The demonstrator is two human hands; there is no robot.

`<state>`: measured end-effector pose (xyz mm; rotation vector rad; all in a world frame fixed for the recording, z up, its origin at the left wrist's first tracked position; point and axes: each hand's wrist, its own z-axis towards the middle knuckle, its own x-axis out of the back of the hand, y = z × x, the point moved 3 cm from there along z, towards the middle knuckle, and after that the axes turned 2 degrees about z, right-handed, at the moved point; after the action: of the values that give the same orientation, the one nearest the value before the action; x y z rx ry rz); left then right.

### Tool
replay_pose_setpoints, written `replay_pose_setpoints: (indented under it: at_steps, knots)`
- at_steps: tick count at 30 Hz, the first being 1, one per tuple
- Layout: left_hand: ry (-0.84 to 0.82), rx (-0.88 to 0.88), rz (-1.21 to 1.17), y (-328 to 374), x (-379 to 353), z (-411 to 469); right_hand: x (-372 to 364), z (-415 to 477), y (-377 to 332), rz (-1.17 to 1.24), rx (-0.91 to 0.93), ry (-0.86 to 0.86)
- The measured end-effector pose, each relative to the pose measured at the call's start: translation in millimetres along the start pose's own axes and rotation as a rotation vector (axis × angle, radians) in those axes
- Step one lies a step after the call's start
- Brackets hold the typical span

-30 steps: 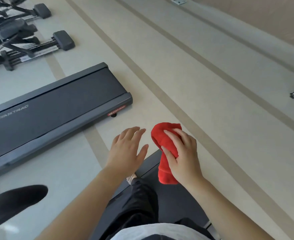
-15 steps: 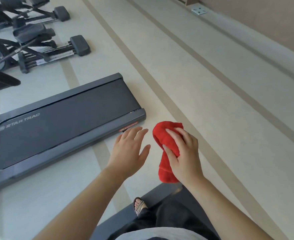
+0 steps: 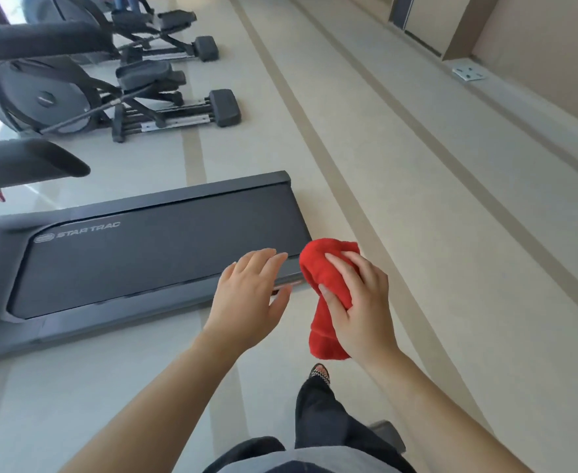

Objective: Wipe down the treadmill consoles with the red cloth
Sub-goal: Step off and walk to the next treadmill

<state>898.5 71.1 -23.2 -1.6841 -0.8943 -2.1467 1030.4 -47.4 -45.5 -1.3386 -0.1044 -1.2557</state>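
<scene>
Right grip point(image 3: 359, 302) is wrapping round the red cloth point(image 3: 328, 278), fingers lying over the bunched top and thumb pinching the middle, with a loose tail hanging out below the palm. Left grip point(image 3: 246, 298) is spreading wide and holding nothing, sitting just at 9 o'clock of the cloth and not touching it. Both are floating over the back end of the treadmill point(image 3: 144, 254), whose deck is running off toward 9 o'clock. No console is showing anywhere, so I'm guessing it's sitting past the left edge, beyond the padded handrail point(image 3: 25, 162) at 10 o'clock.

Stuff I'm worrying about from here:

- That dangling tail. It's only being pinched mid-bundle, so I'm picturing it snagging on the handrail or dragging on the belt and getting yanked out.
- The sandalled foot point(image 3: 320, 373) at 6 o'clock is stepping on the floor near the raised deck edge. Open toes plus eyes on the hands is asking for a stub or a trip.
- Reaching for a console I'm not seeing yet means risking pressing buttons while wiping.

Probably re-bunching the cloth first, honestly.
</scene>
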Motion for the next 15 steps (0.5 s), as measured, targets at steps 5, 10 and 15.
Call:
replay_pose_setpoints:
  at_steps: [5, 10, 15]
  knots:
    - [0.055, 0.051, -0.006, -35.5, -63.6, 73.9, -60.3, 69.3, 69.5, 0.031, 0.045, 0.015]
    - [0.029, 0.075, 0.018, -62.8, -143.0, 158.5, -118.4, 132.4, 157.5, 0.047, 0.053, -0.02]
    - [-0.006, 0.103, 0.032, -80.1, -149.9, 212.9, -130.4, 178.5, 177.3, 0.05, 0.029, -0.039]
